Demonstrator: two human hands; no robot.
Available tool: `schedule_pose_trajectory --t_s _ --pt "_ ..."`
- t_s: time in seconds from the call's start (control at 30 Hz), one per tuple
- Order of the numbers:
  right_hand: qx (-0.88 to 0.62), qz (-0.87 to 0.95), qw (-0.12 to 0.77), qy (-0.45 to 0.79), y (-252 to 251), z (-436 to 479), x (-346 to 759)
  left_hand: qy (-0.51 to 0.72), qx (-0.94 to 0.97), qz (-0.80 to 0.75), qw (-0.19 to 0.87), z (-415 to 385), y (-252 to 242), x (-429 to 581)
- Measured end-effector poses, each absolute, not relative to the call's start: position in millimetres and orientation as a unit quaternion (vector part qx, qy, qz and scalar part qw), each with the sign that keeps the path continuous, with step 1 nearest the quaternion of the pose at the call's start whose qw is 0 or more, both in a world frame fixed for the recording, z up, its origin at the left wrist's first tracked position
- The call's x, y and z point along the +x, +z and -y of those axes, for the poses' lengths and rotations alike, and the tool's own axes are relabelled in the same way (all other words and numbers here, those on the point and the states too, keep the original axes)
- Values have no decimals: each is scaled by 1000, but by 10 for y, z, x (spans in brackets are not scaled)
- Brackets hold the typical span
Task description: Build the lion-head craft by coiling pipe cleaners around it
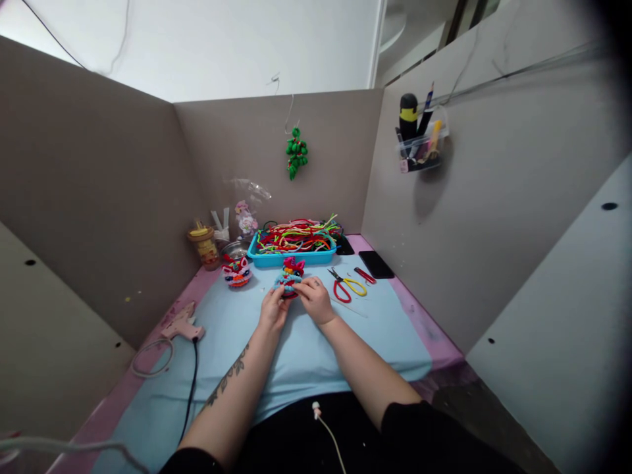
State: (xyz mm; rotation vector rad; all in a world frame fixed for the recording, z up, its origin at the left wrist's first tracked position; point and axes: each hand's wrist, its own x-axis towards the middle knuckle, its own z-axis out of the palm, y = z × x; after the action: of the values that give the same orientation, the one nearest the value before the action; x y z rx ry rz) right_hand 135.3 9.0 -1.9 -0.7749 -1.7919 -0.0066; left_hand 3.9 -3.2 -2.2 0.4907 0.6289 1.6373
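Both hands on the pipe-cleaner figure, far middle of the surface, just in front of the blue tray. Left hand pinches its left side, fingers curled in. Right hand grips the right side, fingertips on the light-blue band around the lower part. Figure is pink and red on top. It sits low over the blue mat; cannot tell if it touches. Forearms come in from the near edge, wrists close together.

Tray is at the far edge, full of loose pipe cleaners: red, green, yellow, orange. Second figure lies left of the held one, near the tray's front left corner, apart from the hands. Scissors, red and yellow handles, just right of the right hand, not touching. Small red tool just beyond them. Black phone near the far right corner. Lidded cup at the far left corner. Glue gun at the left edge, black cord running toward the near edge. Green ornament hangs on the back wall, pen holder on the right wall.
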Motion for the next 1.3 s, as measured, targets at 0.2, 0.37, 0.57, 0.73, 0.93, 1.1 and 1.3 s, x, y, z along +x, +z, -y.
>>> schedule_pose_trajectory --t_s 0.2,0.37,0.57,0.73,0.93,1.1,1.3 --pt "-323 760 564 11 -19 -105 1345 702 217 -279 618 29 -40 39" --pt "-325 716 614 71 16 -92 1392 712 238 -261 606 23 -9 5" --pt "-368 656 649 108 44 -83 1459 720 229 -241 610 26 34 -54" --pt "-350 675 640 115 71 -2 1394 702 226 -238 632 27 35 -74" --pt "-350 665 643 149 84 37 1350 696 192 -234 651 33 41 -108" --pt "-351 680 635 104 9 -1 1325 689 211 -240 651 26 13 -137" --pt "-371 690 620 35 -20 -9 1327 694 197 -238 650 55 64 -73"
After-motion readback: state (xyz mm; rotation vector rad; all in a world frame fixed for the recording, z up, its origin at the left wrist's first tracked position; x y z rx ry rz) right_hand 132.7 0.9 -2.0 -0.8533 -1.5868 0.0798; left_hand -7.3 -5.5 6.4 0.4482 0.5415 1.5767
